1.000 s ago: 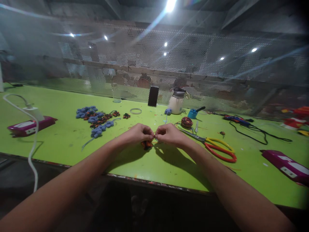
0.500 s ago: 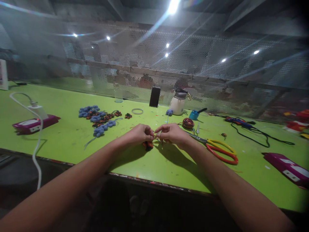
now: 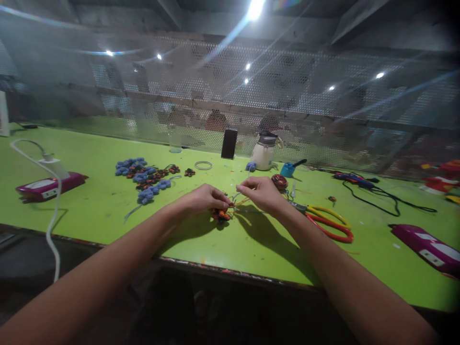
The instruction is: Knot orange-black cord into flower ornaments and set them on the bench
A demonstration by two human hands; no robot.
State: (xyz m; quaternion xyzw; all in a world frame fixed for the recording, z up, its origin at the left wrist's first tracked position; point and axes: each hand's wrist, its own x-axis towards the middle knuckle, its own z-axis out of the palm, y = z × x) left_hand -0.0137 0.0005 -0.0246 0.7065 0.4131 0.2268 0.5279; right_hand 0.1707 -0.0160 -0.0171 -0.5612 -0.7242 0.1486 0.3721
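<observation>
My left hand pinches a small orange-and-black crocheted piece above the front part of the green table. Its lower part hangs below my fingertips. To the right, my right hand is closed in a pinch on a thin strand of yarn that runs toward the piece. Loose orange yarn ends stick out between the hands. Just beyond my right hand lies a dark red multicoloured yarn ball, partly hidden by it. Scissors with red and yellow handles rest beside my right forearm, which covers part of their blades.
Blue and orange-black crocheted flowers lie at left on the table. Farther back are a ring, a phone, a white jug and a blue pot. Purple power strips sit at both sides; cables lie right.
My right hand has moved slightly up and away from my left, drawing the yarn strand out between them. More of the crocheted piece shows under my left hand.
</observation>
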